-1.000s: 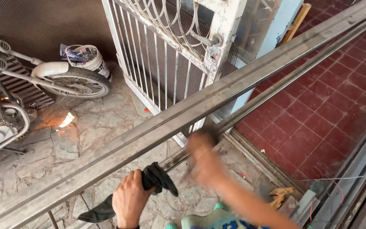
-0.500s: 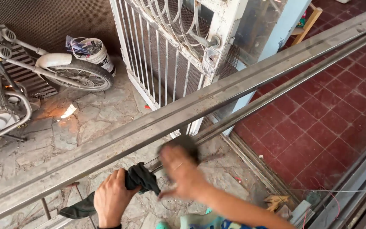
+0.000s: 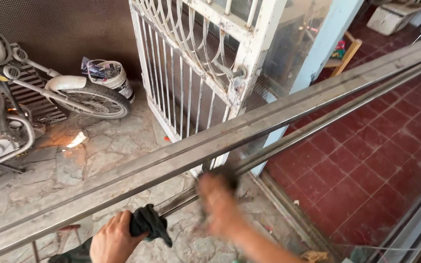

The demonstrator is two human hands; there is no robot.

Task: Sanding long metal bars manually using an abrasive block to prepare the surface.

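Two long grey metal bars run from lower left to upper right: a wide upper bar (image 3: 230, 134) and a thinner lower bar (image 3: 327, 117). My left hand (image 3: 113, 239) grips a dark cloth (image 3: 149, 224) wrapped around the thinner bar near the bottom edge. My right hand (image 3: 216, 198) is blurred with motion on the same bar, a little further up it, and seems to press a dark rag (image 3: 225, 174) against the metal. My right forearm reaches in from the bottom right.
A white barred metal door (image 3: 196, 63) stands behind the bars. A motorbike (image 3: 40, 97) and a white bucket (image 3: 113, 78) sit at left on stone paving. Red floor tiles (image 3: 381, 151) lie at right, with a wooden frame (image 3: 344, 56) beyond.
My right hand has slid back and forth along the thinner bar, first down toward my left hand, then slightly up again. My left hand keeps its grip on the dark cloth.
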